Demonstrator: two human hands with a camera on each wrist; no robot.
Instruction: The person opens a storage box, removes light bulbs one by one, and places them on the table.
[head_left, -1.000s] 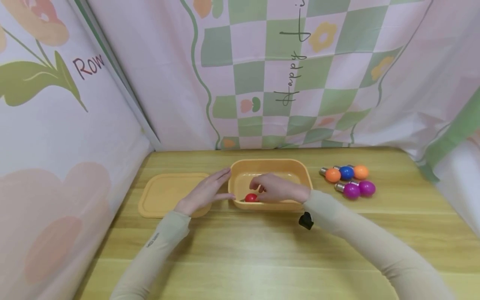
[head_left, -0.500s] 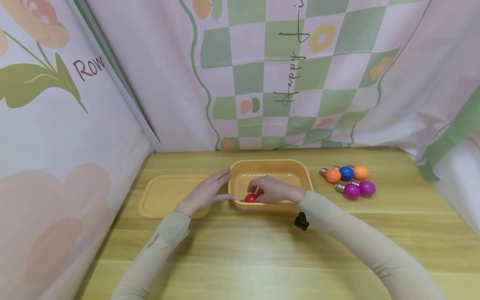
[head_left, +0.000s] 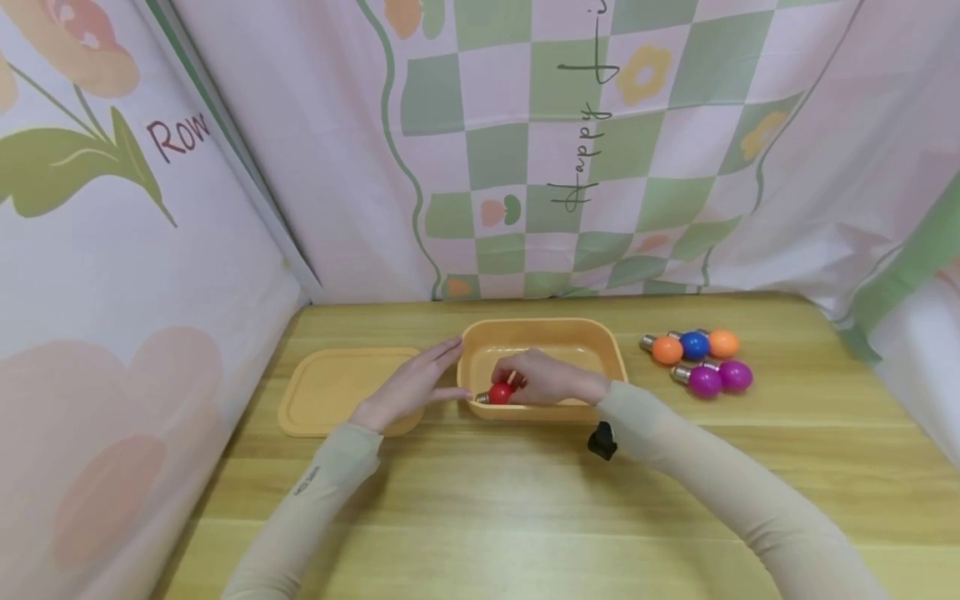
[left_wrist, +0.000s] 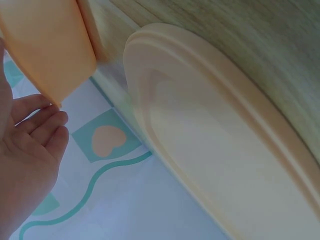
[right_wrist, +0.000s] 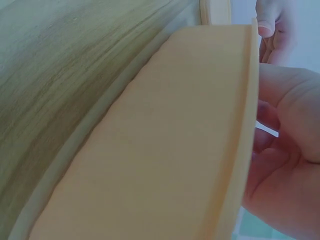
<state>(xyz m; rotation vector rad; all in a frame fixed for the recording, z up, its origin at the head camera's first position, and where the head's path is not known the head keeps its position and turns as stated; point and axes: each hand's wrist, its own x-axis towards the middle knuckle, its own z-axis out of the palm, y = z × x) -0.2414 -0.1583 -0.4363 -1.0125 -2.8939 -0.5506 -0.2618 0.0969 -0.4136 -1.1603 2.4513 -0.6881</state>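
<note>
In the head view a yellow plastic box stands at the middle of the table. My right hand reaches inside and pinches a red light bulb, its silver screw base pointing left, by the near wall. My left hand rests against the box's left end with thumb and fingers spread. The left wrist view has the fingertips of that hand touching a corner of the box. From the right wrist, the side wall of the box hides the bulb and the right fingertips.
A yellow lid lies flat left of the box, partly under my left hand and wrist. To the right are orange bulbs, a blue bulb and purple bulbs. Printed curtains border the wooden table.
My right hand has shifted slightly left and now holds the red bulb, whose screw base shows more clearly. The left hand and the box have stayed in place.
</note>
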